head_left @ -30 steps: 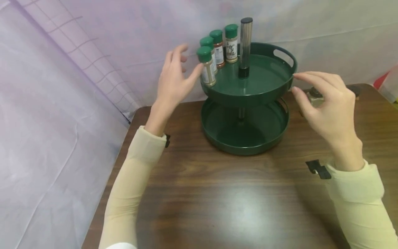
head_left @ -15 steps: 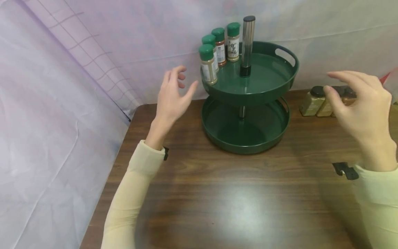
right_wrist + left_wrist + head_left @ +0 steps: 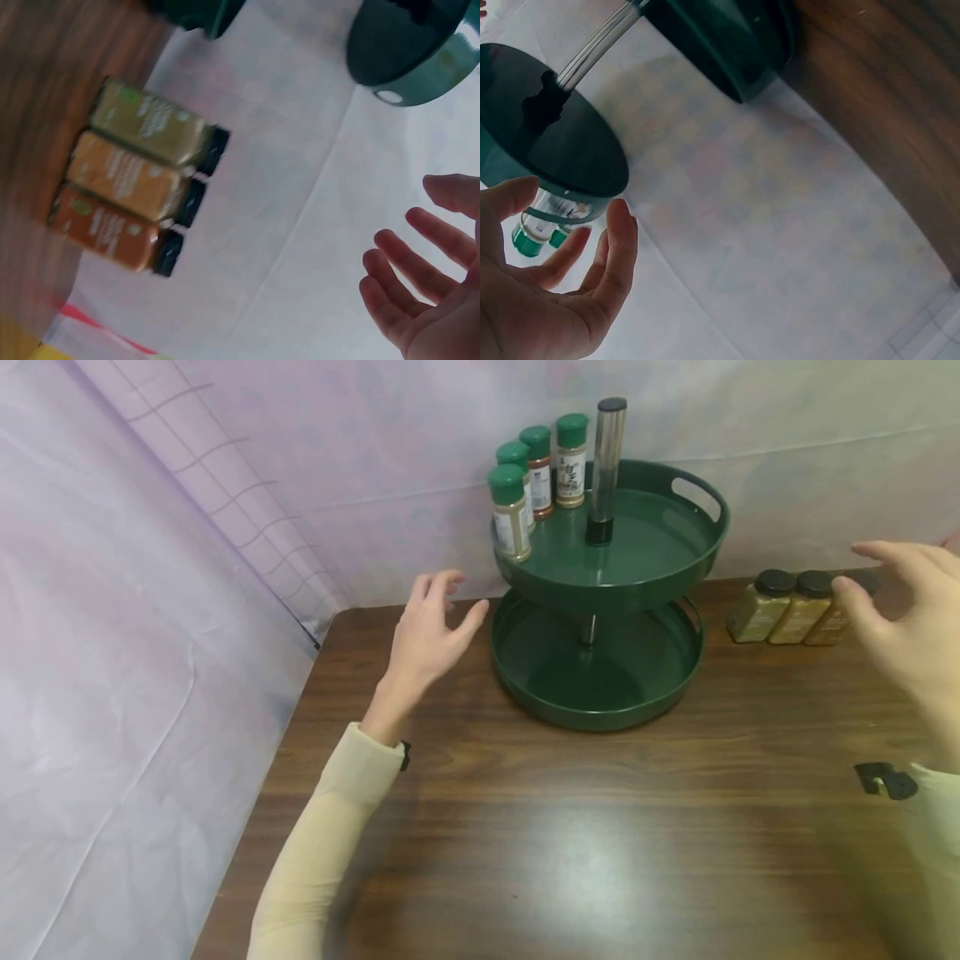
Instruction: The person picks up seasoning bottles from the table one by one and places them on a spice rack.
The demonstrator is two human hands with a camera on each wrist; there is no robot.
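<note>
A person's bare hands are raised on either side of a two-tier green rack (image 3: 609,714) standing on a brown wood-grain table (image 3: 480,827). Taking the rack as the centre of the dial, the left hand (image 3: 437,627) is between 8 and 9 o'clock, released and empty, its thumb apart from loosely bent fingers. The right hand (image 3: 911,618), partly cut off by the frame, is near 3 o'clock, also released, its thumb and fingers spread apart around nothing. Three black-capped jars (image 3: 801,617) stand upright in a close row on the table at about 3 o'clock, between the rack and the right hand, whose thumb overlaps the last jar in the head view. The right wrist view shows their contents as olive, yellow-orange and reddish brown; their labels are blurred. On the upper tray (image 3: 656,539), four green-capped bottles (image 3: 540,485) line the rim from 8 to 11 o'clock around a metal post (image 3: 607,464), with an oval handle slot at 2 o'clock. The lower tray (image 3: 600,681) lies directly beneath. A pale cloth (image 3: 390,460) hangs behind the table.
</note>
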